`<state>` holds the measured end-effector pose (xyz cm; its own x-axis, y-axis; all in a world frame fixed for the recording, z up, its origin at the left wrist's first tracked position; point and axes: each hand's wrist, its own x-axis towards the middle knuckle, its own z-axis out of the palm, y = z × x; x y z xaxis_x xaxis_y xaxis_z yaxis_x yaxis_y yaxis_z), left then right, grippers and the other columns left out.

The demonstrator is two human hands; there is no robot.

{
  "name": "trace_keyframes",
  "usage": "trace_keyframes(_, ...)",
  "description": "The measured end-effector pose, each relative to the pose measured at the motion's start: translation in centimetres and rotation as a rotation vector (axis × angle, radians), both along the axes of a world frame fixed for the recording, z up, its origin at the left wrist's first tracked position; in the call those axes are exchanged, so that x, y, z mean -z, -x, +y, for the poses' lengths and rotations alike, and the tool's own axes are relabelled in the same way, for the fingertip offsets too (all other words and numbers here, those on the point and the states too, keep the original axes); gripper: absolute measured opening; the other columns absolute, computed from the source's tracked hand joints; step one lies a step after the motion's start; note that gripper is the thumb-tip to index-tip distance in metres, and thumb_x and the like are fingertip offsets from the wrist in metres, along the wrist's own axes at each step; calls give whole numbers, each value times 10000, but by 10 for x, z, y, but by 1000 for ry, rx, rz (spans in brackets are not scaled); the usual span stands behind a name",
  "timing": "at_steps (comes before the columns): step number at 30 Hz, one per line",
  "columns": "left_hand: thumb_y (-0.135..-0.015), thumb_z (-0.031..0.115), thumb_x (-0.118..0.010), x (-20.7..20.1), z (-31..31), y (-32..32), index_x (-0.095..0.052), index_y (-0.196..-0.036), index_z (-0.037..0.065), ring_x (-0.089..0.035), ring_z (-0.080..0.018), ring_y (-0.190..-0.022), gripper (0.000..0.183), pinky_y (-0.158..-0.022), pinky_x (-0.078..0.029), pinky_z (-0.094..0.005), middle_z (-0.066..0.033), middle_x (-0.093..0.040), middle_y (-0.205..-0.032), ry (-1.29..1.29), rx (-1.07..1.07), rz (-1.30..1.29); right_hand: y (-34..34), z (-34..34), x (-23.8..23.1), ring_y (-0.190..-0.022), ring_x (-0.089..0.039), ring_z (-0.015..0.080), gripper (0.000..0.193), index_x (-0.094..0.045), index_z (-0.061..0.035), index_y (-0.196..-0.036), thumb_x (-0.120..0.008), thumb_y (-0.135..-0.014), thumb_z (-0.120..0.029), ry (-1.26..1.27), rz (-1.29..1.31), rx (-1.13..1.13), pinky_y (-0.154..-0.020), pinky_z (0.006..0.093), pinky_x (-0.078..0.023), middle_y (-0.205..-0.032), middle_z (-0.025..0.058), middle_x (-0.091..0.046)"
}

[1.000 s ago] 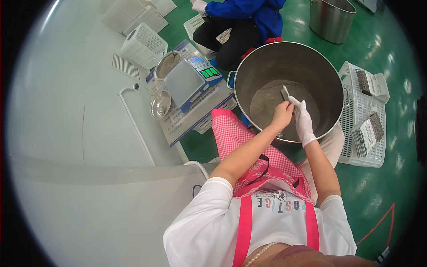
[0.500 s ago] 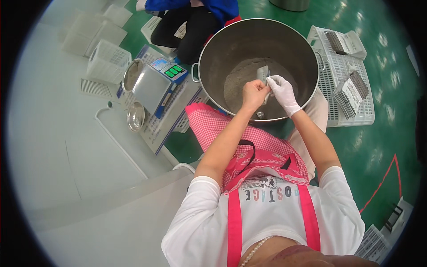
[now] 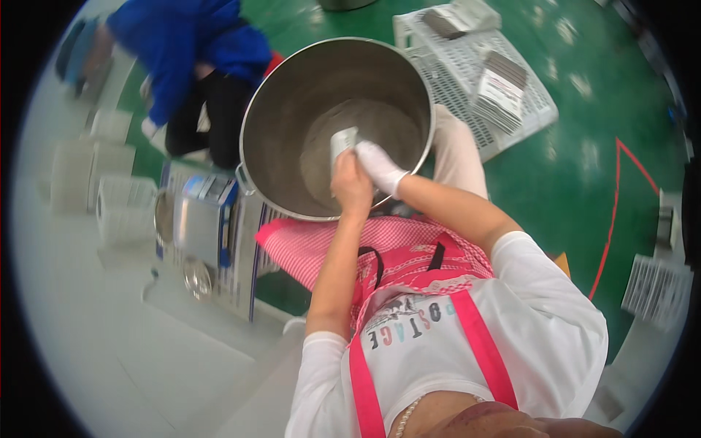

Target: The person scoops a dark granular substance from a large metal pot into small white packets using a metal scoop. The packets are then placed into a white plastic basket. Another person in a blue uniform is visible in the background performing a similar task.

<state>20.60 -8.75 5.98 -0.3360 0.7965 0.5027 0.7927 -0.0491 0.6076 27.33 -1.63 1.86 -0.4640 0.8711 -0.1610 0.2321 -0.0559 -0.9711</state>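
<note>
A small, flat pale packet [image 3: 343, 140] is upright over the inside of a large steel pot [image 3: 252, 124]. My bare left hand [image 3: 352, 186] is closed round its lower part. My right hand [image 3: 380, 168], in a white glove, is closed against the packet's right edge, next to the left fingers; motion blurs its fingertips. Below both hands, grey-brown powder [image 3: 376, 117] covers the pot's bottom. Whether the packet has anything in it cannot be seen.
Left of the pot stand a blue digital scale [image 3: 204, 223] and a steel bowl [image 3: 197, 277]. A person in a blue top [image 3: 190, 58] sits at the far left. Stacks of packets [image 3: 502, 95] lie on an upturned white crate [image 3: 537, 120] at the right.
The whole view has swung, so the pot and crate appear farther left. The person in blue shows more fully. Both hands stay together at the packet over the pot.
</note>
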Motion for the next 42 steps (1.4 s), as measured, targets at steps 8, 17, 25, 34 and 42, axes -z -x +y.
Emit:
trace_keyframes(8, -904, 11, -560, 11, -3, 13, -627, -961, -33, -659, -385, -943, 98, -816, -516, -432, -208, -677, -1025, -2, -31, 56, -8, -9, -11, -847, -637, 466, 357, -613, -27, -969, -428, -1012, -329, -273, -146, -60, -737, 521, -486, -882, 266, -667)
trace_keyframes(17, -855, 126, -597, 21, 6, 33, -604, -918, -17, -670, -460, -765, 156, -719, -516, -538, -251, -682, -783, 554, -13, 96, -19, 0, -2, -707, -688, 390, 298, -665, -48, -845, -543, -929, -306, -534, -488, -287, -625, 497, -528, -742, 207, -684)
trace_keyframes(25, -873, 121, -550, 15, 13, 43, -608, -958, 31, -660, -487, -785, 137, -732, -500, -581, -279, -677, -810, 507, -368, 169, -23, 26, -24, -604, -699, 261, 369, -706, -24, -769, -545, -929, -317, -292, -587, -300, -517, 388, -517, -694, 149, -706)
trace_keyframes(34, -862, 67, -562, -2, 13, 6, -563, -944, 71, -642, -429, -646, 82, -585, -478, -531, -215, -627, -664, 241, -105, 166, -9, 11, -11, -1107, -589, 187, 366, -580, -9, -1300, -441, -1045, -231, 475, 790, 87, -928, 321, -487, -1229, 117, -636)
trace_keyframes(42, -817, 38, -570, -39, -8, -44, -512, -809, 57, -646, -295, -569, 61, -490, -496, -423, -117, -603, -629, 60, 56, 343, 11, 59, -9, -1059, -592, 178, 391, -591, -43, -1287, -582, -978, -283, 736, 591, -75, -901, 328, -479, -1212, 78, -627)
